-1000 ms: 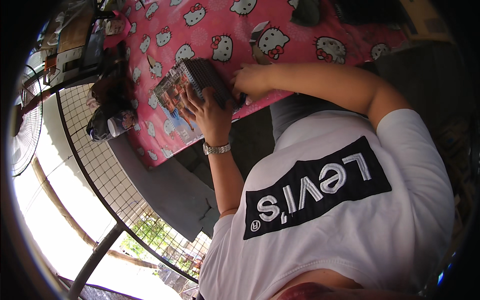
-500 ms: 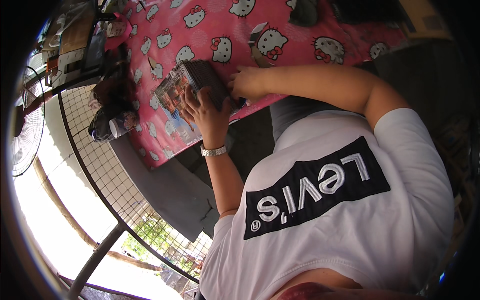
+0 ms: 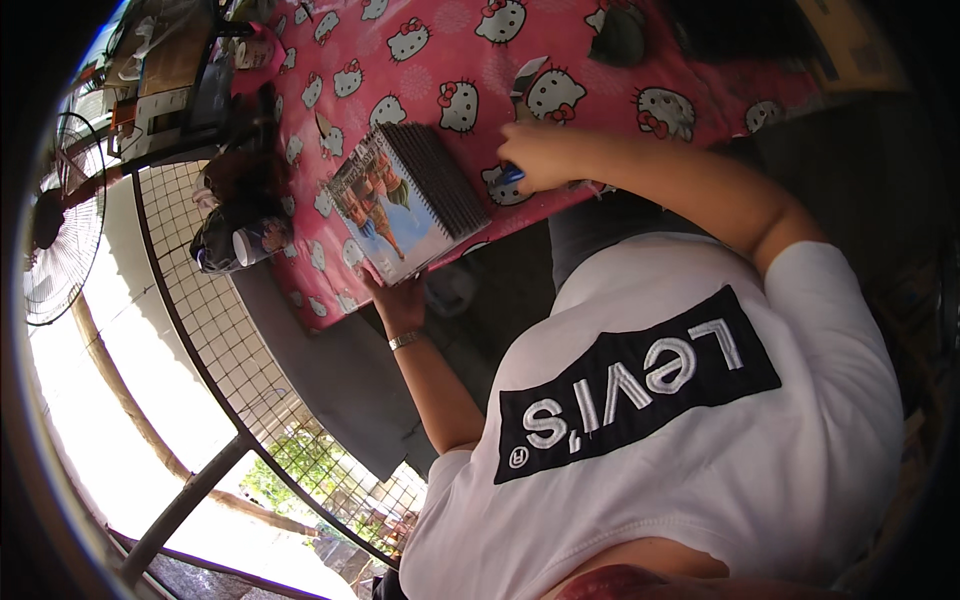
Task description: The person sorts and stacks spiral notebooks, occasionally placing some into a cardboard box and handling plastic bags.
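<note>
Near the front edge of our counter (image 3: 455, 62) lies the stack of notebooks (image 3: 392, 210); our left fingers (image 3: 374, 285) are at its near edge; to its right, over the counter, our right fingers (image 3: 520, 148) have a small object (image 3: 511, 174) between them; left of the stack, at the counter's left edge, we have a cup (image 3: 252, 246); farther left stands a fan (image 3: 66, 222).

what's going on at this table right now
Someone in a white shirt is working by a stack of spiral notebooks on a pink tablecloth. Their left hand is at the stack's near edge, partly hidden. Their right hand, beside the stack, holds a small blue object, too hidden to identify.
</note>
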The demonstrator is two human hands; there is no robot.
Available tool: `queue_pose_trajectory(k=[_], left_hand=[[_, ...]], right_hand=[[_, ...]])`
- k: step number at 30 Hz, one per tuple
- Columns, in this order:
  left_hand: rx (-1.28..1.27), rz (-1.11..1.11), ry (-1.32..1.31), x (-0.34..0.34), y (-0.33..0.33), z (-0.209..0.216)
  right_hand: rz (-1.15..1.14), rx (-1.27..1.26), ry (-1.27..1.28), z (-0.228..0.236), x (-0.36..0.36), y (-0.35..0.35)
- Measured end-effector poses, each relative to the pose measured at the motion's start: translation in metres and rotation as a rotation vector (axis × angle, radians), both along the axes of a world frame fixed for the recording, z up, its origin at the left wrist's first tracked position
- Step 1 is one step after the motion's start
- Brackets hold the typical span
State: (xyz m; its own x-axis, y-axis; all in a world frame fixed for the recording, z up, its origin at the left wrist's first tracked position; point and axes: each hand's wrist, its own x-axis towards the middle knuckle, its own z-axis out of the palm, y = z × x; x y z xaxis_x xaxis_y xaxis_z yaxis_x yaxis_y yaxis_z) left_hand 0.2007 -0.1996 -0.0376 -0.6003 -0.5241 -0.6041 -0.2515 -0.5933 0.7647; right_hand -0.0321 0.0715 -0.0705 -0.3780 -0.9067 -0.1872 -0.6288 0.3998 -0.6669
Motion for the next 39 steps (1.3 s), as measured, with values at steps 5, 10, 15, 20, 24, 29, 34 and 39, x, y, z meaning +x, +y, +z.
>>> queue_pose_trajectory(k=[5, 10, 15, 20, 24, 29, 34, 39], left_hand=[[0.284, 0.063, 0.241, -0.018, 0.080, -0.004], [0.361, 0.247, 0.331, -0.050, 0.139, -0.043], [-0.442, 0.419, 0.180, -0.061, 0.029, -0.070], [-0.010, -0.164, 0.200, -0.058, -0.077, -0.051], [-0.135, -0.504, 0.150, -0.031, -0.069, -0.044], [0.101, -0.163, 0.185, -0.041, 0.051, -0.031], [0.186, 0.075, 0.330, -0.066, 0.127, -0.048], [0.057, 0.211, 0.260, -0.084, 0.154, -0.044]], right_hand=[[-0.506, -0.208, -1.452, -0.002, 0.036, 0.033], [-0.803, -0.621, -1.505, -0.019, 0.027, 0.009], [-1.018, -0.683, -1.308, -0.001, 0.002, -0.009], [-0.788, -0.661, -1.338, -0.011, -0.018, -0.044], [-0.730, -0.596, -1.490, -0.012, -0.070, -0.071], [-0.743, -0.604, -1.222, -0.008, -0.108, -0.087], [-0.826, -0.722, -0.734, -0.009, -0.115, -0.077], [-0.605, -0.747, -0.815, -0.004, -0.042, -0.026]])
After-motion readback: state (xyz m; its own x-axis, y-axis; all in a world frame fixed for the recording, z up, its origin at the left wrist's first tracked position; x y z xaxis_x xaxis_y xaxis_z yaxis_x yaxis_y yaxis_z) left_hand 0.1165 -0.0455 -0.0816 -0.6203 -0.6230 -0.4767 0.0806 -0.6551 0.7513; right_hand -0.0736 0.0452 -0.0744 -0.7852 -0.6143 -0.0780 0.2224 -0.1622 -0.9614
